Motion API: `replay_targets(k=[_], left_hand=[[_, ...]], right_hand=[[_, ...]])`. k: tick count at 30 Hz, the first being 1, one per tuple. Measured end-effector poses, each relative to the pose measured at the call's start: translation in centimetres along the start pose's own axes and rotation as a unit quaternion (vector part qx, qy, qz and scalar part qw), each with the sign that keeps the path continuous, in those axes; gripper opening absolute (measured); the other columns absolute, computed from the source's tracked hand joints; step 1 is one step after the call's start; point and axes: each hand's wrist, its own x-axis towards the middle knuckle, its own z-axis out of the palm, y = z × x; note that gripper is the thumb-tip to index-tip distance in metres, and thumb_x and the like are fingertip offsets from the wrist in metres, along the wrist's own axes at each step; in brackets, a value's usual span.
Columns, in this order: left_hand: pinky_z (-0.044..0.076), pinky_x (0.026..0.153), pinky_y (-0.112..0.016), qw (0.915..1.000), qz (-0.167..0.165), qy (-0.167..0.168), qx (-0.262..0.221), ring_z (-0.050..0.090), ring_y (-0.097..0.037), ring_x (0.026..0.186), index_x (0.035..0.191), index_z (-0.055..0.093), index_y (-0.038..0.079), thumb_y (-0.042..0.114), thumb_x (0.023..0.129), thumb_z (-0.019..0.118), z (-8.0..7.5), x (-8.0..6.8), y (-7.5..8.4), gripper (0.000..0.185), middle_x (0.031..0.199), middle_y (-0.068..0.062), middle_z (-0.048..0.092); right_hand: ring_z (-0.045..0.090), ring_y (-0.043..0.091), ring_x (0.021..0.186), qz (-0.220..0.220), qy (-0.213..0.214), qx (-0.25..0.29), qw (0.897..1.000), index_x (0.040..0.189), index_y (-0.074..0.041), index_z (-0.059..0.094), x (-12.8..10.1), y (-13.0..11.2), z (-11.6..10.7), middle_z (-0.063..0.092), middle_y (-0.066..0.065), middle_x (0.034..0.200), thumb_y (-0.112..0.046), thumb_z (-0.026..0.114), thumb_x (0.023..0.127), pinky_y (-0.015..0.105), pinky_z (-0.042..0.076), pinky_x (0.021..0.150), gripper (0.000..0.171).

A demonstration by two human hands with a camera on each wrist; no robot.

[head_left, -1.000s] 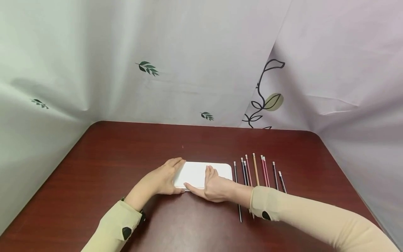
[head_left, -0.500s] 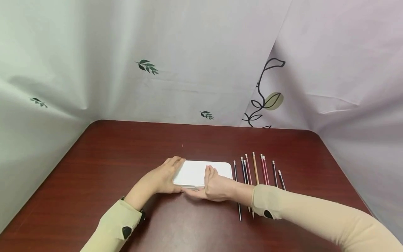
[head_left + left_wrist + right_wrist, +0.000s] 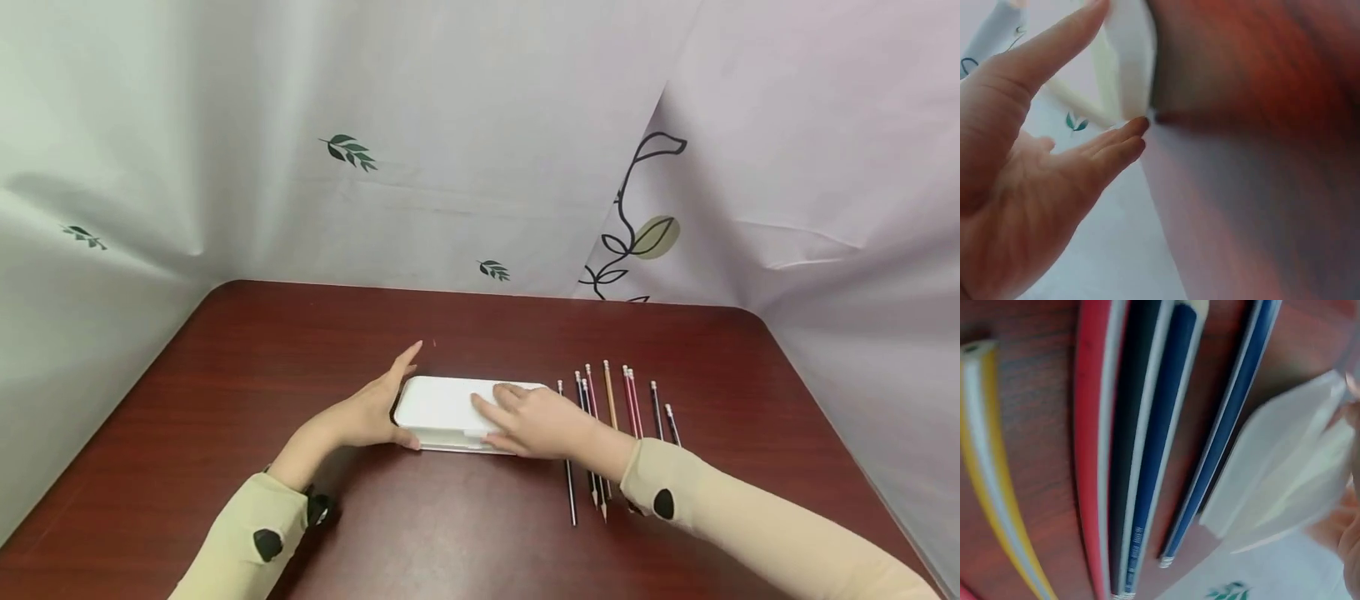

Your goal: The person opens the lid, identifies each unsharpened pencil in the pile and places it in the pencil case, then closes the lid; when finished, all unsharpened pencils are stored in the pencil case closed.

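Observation:
A white pencil case (image 3: 442, 400) with rounded corners lies flat on the table, its front wall showing below the lid. My left hand (image 3: 365, 417) stands at the case's left end, fingers stretched and spread, thumb by the front left corner. In the left wrist view, the thumb and straight fingers of my left hand (image 3: 1029, 169) frame the end of the case (image 3: 1132, 62). My right hand (image 3: 543, 423) grips the right half, fingers on the lid and thumb at the front edge. The right wrist view shows only part of my right hand (image 3: 1341, 531) beside the case (image 3: 1279, 469).
Several pencils lie in a loose row right of the case, among them a dark blue pencil (image 3: 1219, 431), a red pencil (image 3: 1092, 444) and a yellow pencil (image 3: 997, 481). They rest on a dark red wooden table (image 3: 300, 333). A white patterned curtain (image 3: 450, 167) hangs behind.
My left hand has shifted left and spread its fingers. My right hand has turned over, its fingers now lying across the lid. The case has moved slightly left.

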Motion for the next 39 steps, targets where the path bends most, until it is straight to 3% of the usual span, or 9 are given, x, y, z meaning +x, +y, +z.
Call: replay_targets(k=[3, 5, 8, 13, 16, 19, 24, 31, 39], left_hand=[[0.035, 0.100, -0.051, 0.9999, -0.003, 0.016, 0.004, 0.044, -0.037, 0.124, 0.147, -0.006, 0.013, 0.021, 0.059, 0.089, 0.0, 0.0, 0.0, 0.130, 0.133, -0.030, 0.043], [0.038, 0.098, -0.050, 0.9996, -0.009, 0.028, -0.001, 0.050, -0.038, 0.118, 0.145, -0.004, 0.010, 0.020, 0.057, 0.090, 0.1, 0.0, 0.1, 0.129, 0.127, -0.029, 0.048], [0.040, 0.098, -0.047, 0.9988, -0.017, 0.043, -0.017, 0.053, -0.038, 0.116, 0.141, 0.000, 0.007, 0.018, 0.056, 0.090, 0.5, 0.0, 0.0, 0.125, 0.123, -0.028, 0.051], [0.043, 0.095, -0.046, 0.9984, -0.022, 0.045, -0.026, 0.052, -0.035, 0.119, 0.132, 0.007, 0.003, 0.019, 0.060, 0.089, 0.9, -0.2, -0.2, 0.111, 0.128, -0.027, 0.051], [0.045, 0.092, -0.046, 0.9981, -0.028, 0.048, -0.025, 0.054, -0.035, 0.114, 0.129, 0.009, 0.004, 0.019, 0.060, 0.089, 1.1, -0.4, -0.3, 0.107, 0.129, -0.027, 0.051], [0.045, 0.092, -0.047, 0.9980, -0.026, 0.052, -0.026, 0.054, -0.035, 0.114, 0.128, 0.008, 0.003, 0.019, 0.061, 0.088, 1.2, -0.6, -0.4, 0.106, 0.129, -0.027, 0.051], [0.037, 0.100, -0.047, 0.9980, -0.021, 0.050, -0.034, 0.048, -0.033, 0.123, 0.125, 0.015, 0.002, 0.019, 0.062, 0.088, 1.5, -0.7, -0.6, 0.098, 0.130, -0.022, 0.051], [0.036, 0.100, -0.047, 0.9992, -0.015, 0.020, 0.032, 0.045, -0.032, 0.122, 0.123, 0.030, 0.003, 0.026, 0.064, 0.086, 1.0, -0.4, -0.3, 0.085, 0.129, -0.019, 0.045], [0.040, 0.097, -0.046, 0.9979, -0.027, 0.004, 0.058, 0.052, -0.032, 0.117, 0.125, 0.043, 0.000, 0.029, 0.060, 0.088, 0.1, -0.1, 0.0, 0.084, 0.125, -0.015, 0.053]], right_hand=[[0.067, 0.019, 0.075, 0.035, 0.006, 0.067, 0.997, 0.117, -0.006, 0.057, 0.1, 1.4, -0.1, 0.067, 0.008, 0.097, -0.042, 0.050, 0.094, 0.030, 0.054, 0.055, 0.043], [0.068, 0.016, 0.073, 0.075, -0.001, 0.133, 0.988, 0.112, -0.008, 0.060, 0.4, 2.5, -0.2, 0.069, 0.005, 0.095, -0.040, 0.049, 0.095, 0.029, 0.055, 0.060, 0.038], [0.066, 0.010, 0.071, 0.144, -0.016, 0.219, 0.965, 0.107, -0.013, 0.063, 0.9, 4.1, -0.1, 0.071, -0.001, 0.091, -0.041, 0.048, 0.096, 0.028, 0.054, 0.068, 0.034], [0.055, 0.003, 0.060, 0.228, -0.033, 0.286, 0.930, 0.100, -0.020, 0.069, 1.6, 6.2, 0.7, 0.069, -0.010, 0.081, -0.046, 0.054, 0.091, 0.025, 0.048, 0.062, 0.031], [0.055, 0.005, 0.065, 0.269, -0.044, 0.336, 0.902, 0.099, -0.023, 0.070, 2.1, 7.0, 1.3, 0.069, -0.011, 0.084, -0.050, 0.058, 0.087, 0.027, 0.048, 0.065, 0.032], [0.060, 0.008, 0.081, 0.303, -0.056, 0.383, 0.871, 0.099, -0.024, 0.070, 2.6, 7.9, 2.0, 0.069, -0.009, 0.092, -0.054, 0.059, 0.084, 0.033, 0.049, 0.076, 0.035], [0.059, 0.015, 0.100, 0.358, -0.071, 0.432, 0.825, 0.100, -0.023, 0.070, 3.1, 9.3, 3.2, 0.067, -0.005, 0.104, -0.052, 0.062, 0.084, 0.040, 0.047, 0.087, 0.035], [0.057, 0.018, 0.106, 0.414, -0.075, 0.507, 0.752, 0.106, -0.021, 0.069, 3.6, 10.7, 4.2, 0.065, 0.000, 0.111, -0.054, 0.059, 0.085, 0.040, 0.045, 0.090, 0.040], [0.053, 0.021, 0.114, 0.459, -0.066, 0.529, 0.711, 0.115, -0.019, 0.065, 3.2, 11.1, 5.3, 0.060, 0.002, 0.122, -0.066, 0.054, 0.081, 0.043, 0.041, 0.096, 0.059]])
